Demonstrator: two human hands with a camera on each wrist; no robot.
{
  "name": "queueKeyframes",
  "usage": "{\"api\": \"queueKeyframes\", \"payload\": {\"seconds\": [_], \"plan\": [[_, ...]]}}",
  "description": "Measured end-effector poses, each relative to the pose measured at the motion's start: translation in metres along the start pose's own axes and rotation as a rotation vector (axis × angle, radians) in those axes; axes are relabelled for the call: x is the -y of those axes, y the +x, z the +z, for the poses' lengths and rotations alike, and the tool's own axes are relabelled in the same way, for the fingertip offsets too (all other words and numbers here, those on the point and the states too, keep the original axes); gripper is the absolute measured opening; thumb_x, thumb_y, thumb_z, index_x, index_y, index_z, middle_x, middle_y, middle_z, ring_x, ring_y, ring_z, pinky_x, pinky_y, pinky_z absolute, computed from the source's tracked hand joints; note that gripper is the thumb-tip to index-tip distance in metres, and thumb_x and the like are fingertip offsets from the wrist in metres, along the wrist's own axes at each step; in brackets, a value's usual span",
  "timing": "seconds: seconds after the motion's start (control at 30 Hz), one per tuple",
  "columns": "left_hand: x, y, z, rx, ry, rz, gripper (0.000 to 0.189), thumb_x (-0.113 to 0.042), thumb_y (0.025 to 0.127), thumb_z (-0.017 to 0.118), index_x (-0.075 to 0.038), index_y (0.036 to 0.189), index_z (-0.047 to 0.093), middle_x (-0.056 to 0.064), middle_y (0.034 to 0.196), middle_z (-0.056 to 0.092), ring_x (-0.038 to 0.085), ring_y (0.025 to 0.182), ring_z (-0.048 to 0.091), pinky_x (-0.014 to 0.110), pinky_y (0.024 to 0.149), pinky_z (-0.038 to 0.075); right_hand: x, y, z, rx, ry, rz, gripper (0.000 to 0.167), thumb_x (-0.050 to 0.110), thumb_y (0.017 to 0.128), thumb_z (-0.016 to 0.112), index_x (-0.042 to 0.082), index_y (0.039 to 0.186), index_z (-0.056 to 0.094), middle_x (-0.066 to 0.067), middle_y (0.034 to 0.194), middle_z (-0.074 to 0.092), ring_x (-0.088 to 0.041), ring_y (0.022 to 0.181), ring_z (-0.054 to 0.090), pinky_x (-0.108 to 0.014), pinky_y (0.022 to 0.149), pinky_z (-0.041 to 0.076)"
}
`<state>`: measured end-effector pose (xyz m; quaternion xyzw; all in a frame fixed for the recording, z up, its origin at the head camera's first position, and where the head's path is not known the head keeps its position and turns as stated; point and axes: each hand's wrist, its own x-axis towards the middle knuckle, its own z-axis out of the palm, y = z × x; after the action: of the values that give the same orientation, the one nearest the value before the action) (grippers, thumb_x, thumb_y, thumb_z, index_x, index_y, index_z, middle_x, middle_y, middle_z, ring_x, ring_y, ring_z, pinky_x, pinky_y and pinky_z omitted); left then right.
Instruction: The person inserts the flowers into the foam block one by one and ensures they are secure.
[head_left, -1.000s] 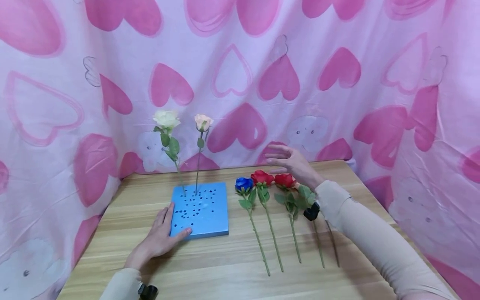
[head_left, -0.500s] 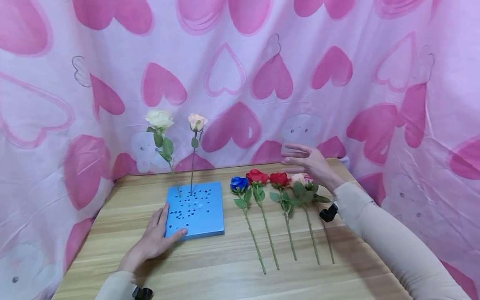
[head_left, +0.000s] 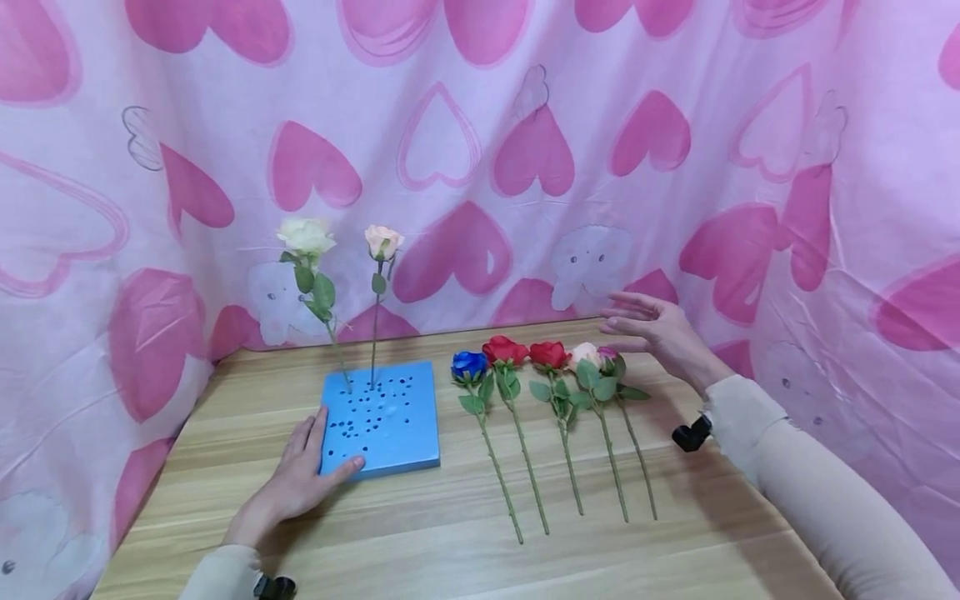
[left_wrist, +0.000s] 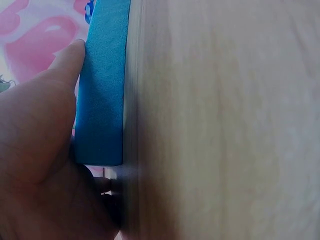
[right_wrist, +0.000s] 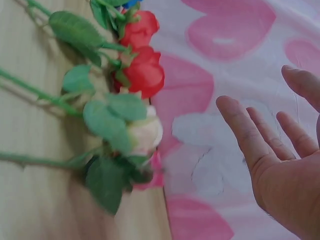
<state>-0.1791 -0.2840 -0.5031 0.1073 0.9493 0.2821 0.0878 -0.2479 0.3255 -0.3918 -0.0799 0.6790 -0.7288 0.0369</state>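
A blue foam block point(head_left: 408, 446) with several small holes lies on the table. A white rose point(head_left: 306, 236) and a pale pink rose point(head_left: 383, 242) stand in its back part. My left hand point(head_left: 288, 483) rests on the block's near left corner, thumb on top, straight fingers along the side; the left wrist view has the thumb over the block's edge point(left_wrist: 102, 100). My right hand point(head_left: 667, 333), fingers spread and holding nothing, hovers above the back right of the table. Closest to it are a magenta rose point(right_wrist: 156, 172) and a light pink rose point(right_wrist: 147, 132), lying down.
Left of these, a blue rose point(head_left: 469, 365) and two red roses, one near the blue point(head_left: 505, 350), lie in the same row, stems toward the front. A pink heart-patterned curtain point(head_left: 450, 275) hangs behind the wooden table point(head_left: 390, 542).
My right hand has moved to the right, away from the rose heads, uncovering the light pink and magenta roses. The whole view has shifted slightly; my left hand stays on the block.
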Motion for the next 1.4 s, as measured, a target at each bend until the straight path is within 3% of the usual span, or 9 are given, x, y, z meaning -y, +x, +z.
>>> {"api": "queueKeyframes", "payload": {"seconds": [0.13,0.47,0.7,0.8,0.97,1.1,1.27,1.4], "plan": [[0.001,-0.001,0.0,0.001,0.002,-0.004,0.123,-0.068,0.104,0.066,0.0,0.176,-0.007,0.044,0.177,0.001,0.068,0.162,0.002,0.083,0.126,0.014,-0.008,-0.013,-0.015,-0.004,0.013,0.015,0.063,-0.001,0.109,0.069,0.002,0.166,0.044,-0.004,0.137,0.078,-0.033,0.127,0.076,-0.052,0.102,0.063],[0.001,0.0,0.002,0.001,0.006,0.0,0.124,-0.069,0.104,0.066,-0.001,0.176,-0.008,0.044,0.177,0.0,0.068,0.162,0.002,0.084,0.125,0.012,-0.028,-0.044,-0.038,-0.052,-0.049,0.082,0.073,0.004,0.108,0.072,0.0,0.171,0.035,0.003,0.138,0.075,-0.027,0.128,0.076,-0.054,0.103,0.063],[0.001,0.0,0.003,0.0,-0.01,0.01,0.123,-0.067,0.104,0.067,0.0,0.176,-0.008,0.044,0.176,0.001,0.068,0.161,0.002,0.085,0.125,0.012,-0.049,-0.062,-0.049,-0.083,-0.049,0.139,0.079,0.004,0.106,0.074,-0.001,0.172,0.031,-0.012,0.148,0.071,-0.031,0.125,0.077,-0.051,0.107,0.06],[0.001,0.001,0.003,-0.004,-0.007,0.014,0.123,-0.067,0.104,0.067,-0.001,0.176,-0.008,0.044,0.176,0.001,0.069,0.161,0.003,0.085,0.125,0.012,-0.06,-0.069,-0.051,-0.098,-0.128,0.166,0.08,0.009,0.106,0.077,0.0,0.172,0.033,-0.018,0.153,0.067,-0.031,0.125,0.077,-0.05,0.106,0.061],[0.002,0.003,0.004,-0.005,-0.006,0.021,0.123,-0.068,0.104,0.067,-0.001,0.177,-0.007,0.044,0.177,0.001,0.069,0.161,0.004,0.085,0.124,0.013,-0.076,-0.079,-0.049,-0.094,-0.151,0.248,0.081,0.018,0.108,0.076,0.001,0.173,0.031,-0.023,0.163,0.057,-0.039,0.126,0.075,-0.056,0.105,0.062],[0.002,0.002,0.003,-0.005,-0.004,0.023,0.123,-0.067,0.104,0.067,0.0,0.176,-0.007,0.044,0.176,0.002,0.069,0.161,0.005,0.086,0.124,0.015,-0.085,-0.084,-0.041,-0.063,-0.089,0.297,0.083,0.014,0.109,0.074,0.001,0.175,0.025,-0.028,0.163,0.055,-0.038,0.131,0.073,-0.057,0.107,0.06],[0.003,0.003,0.002,-0.011,-0.001,0.03,0.123,-0.067,0.104,0.067,0.0,0.176,-0.006,0.044,0.176,0.002,0.069,0.161,0.006,0.086,0.123,0.016,-0.092,-0.086,-0.035,-0.075,-0.095,0.274,0.079,0.007,0.109,0.072,-0.005,0.173,0.026,-0.028,0.144,0.068,-0.03,0.12,0.078,-0.052,0.103,0.063],[0.004,0.001,0.001,-0.014,0.003,0.022,0.123,-0.068,0.104,0.066,0.0,0.176,-0.007,0.045,0.176,0.002,0.069,0.161,0.006,0.086,0.123,0.016,-0.097,-0.083,-0.03,-0.095,-0.109,0.281,0.079,0.006,0.106,0.076,-0.004,0.172,0.032,-0.032,0.15,0.061,-0.029,0.118,0.078,-0.05,0.102,0.064]]}}
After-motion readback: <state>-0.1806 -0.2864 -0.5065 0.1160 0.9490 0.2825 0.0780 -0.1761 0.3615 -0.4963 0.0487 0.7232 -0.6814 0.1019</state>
